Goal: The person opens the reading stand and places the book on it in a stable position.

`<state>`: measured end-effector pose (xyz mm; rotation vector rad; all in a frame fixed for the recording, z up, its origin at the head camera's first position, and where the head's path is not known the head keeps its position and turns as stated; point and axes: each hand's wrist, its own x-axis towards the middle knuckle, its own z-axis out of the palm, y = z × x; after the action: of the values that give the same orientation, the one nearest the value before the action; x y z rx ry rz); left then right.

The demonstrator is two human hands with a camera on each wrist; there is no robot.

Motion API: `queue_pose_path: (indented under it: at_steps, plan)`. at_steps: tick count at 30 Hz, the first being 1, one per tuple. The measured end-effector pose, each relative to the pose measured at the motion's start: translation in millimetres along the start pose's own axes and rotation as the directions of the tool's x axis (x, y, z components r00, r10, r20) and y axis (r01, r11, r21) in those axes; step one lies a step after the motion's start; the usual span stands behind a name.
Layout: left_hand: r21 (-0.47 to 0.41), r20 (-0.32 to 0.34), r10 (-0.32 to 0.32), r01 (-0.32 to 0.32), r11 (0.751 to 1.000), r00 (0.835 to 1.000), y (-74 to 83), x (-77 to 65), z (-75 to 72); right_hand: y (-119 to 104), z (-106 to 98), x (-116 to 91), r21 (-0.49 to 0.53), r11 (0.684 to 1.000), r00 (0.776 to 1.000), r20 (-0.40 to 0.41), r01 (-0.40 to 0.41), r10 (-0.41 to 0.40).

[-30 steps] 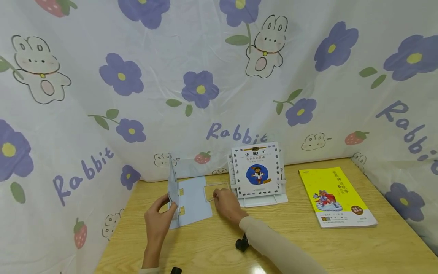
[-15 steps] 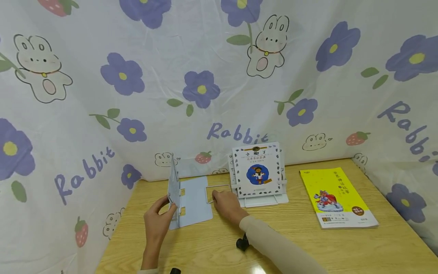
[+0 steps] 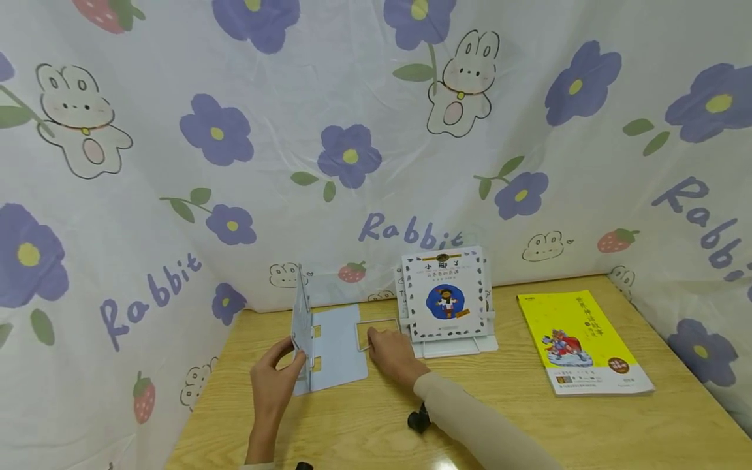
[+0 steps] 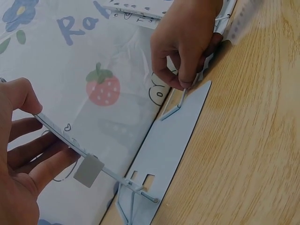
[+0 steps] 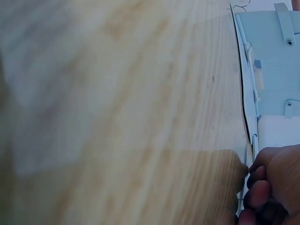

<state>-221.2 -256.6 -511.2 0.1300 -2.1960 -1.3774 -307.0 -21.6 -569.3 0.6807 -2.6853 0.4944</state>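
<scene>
A pale blue metal book stand stands unfolded on the table, its base plate (image 3: 341, 346) flat and its back panel (image 3: 301, 320) upright. My left hand (image 3: 275, 385) grips the panel's near edge between thumb and fingers. In the left wrist view, my right hand (image 4: 185, 44) pinches a thin wire frame (image 4: 174, 111) at the end of the base plate. The right wrist view catches my curled right fingers (image 5: 257, 193) low beside the stand, where the wire is partly hidden.
A second, white book stand (image 3: 486, 344) holds a white book (image 3: 444, 303) just right of my right hand. Farther right lies a yellow book (image 3: 578, 336). A small black object (image 3: 418, 421) sits below my right wrist. A printed curtain (image 3: 352, 85) borders the table (image 3: 352, 431).
The head view has shifted slightly, so everything appears a little farther right. Both hands keep their holds on the panel and the wire frame, with little visible movement.
</scene>
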Motion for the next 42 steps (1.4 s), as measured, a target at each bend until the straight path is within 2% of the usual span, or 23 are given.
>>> queue_pose_path:
  at_steps: [5, 12, 21, 26, 34, 42]
  plan:
    - [-0.011, 0.008, -0.019, 0.020, 1.000, 1.000, -0.4, -0.8, 0.0, -2.3, -4.0, -3.0, -0.017, 1.000, 0.999, -0.029, 0.017, -0.018]
    - [-0.001, -0.004, -0.001, 0.001, 1.000, 1.000, -1.5, -0.7, 1.4, -4.2, -4.1, -3.8, -0.055, 0.998, 0.995, -0.091, 0.027, -0.032]
    - [-0.016, -0.013, 0.010, -0.011, 1.000, 1.000, -1.1, -2.1, 1.5, -6.4, -4.8, -2.9, -0.097, 0.992, 0.986, -0.139, 0.081, -0.094]
    - [-0.028, -0.020, 0.014, -0.015, 0.999, 1.000, -1.4, -3.3, 1.5, -9.4, -5.6, -1.6, -0.110, 0.990, 0.983, -0.156, 0.084, -0.101]
    - [-0.061, -0.024, 0.008, -0.010, 0.998, 1.000, 0.6, -2.6, 4.2, -13.3, -2.7, 0.3, 0.002, 0.994, 0.983, -0.151, 0.106, -0.105]
    - [-0.037, -0.023, -0.009, 0.008, 0.999, 1.000, 0.5, -4.4, 4.1, -10.8, 0.2, 1.9, 0.187, 0.982, 0.990, -0.144, 0.033, -0.006]
